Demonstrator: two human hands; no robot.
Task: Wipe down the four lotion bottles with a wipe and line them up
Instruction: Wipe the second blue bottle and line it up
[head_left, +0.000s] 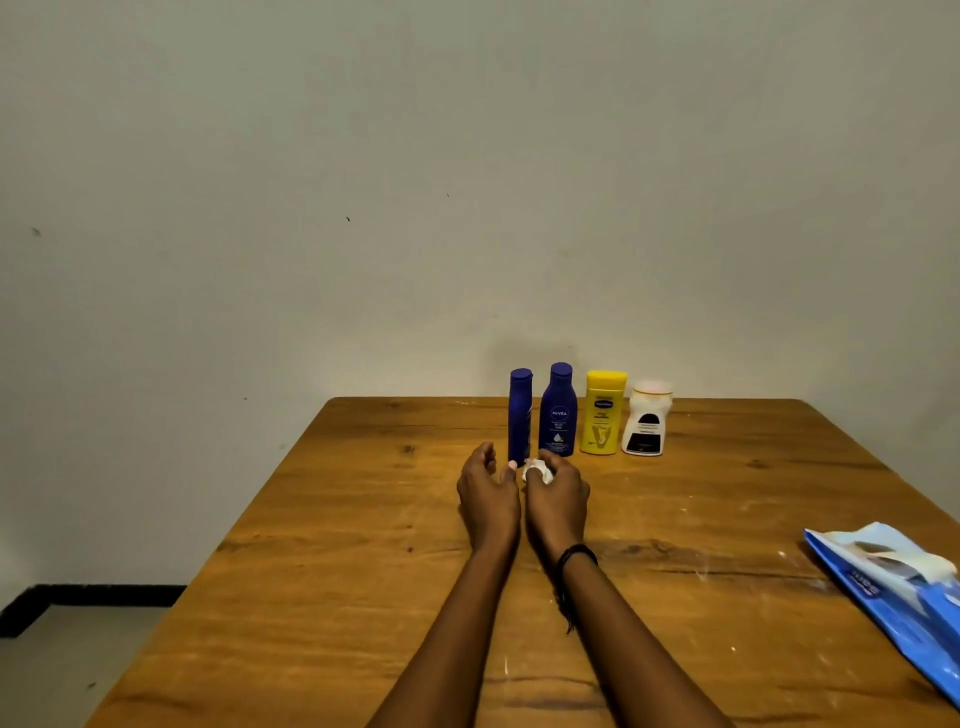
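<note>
Four lotion bottles stand upright in a row near the far edge of the wooden table (322, 571): a slim dark blue bottle (520, 415), a wider blue Nivea bottle (558, 410), a yellow bottle (603, 413) and a white bottle (645, 418) with a dark label. My left hand (488, 493) hovers just in front of the slim blue bottle, fingers loosely curved and holding nothing. My right hand (558, 493) grips a crumpled white wipe (536, 472) right in front of the Nivea bottle.
A blue pack of wipes (898, 587) lies at the table's right edge with its flap open. A plain wall stands right behind the bottles. The table's left edge drops to a grey floor (62, 665).
</note>
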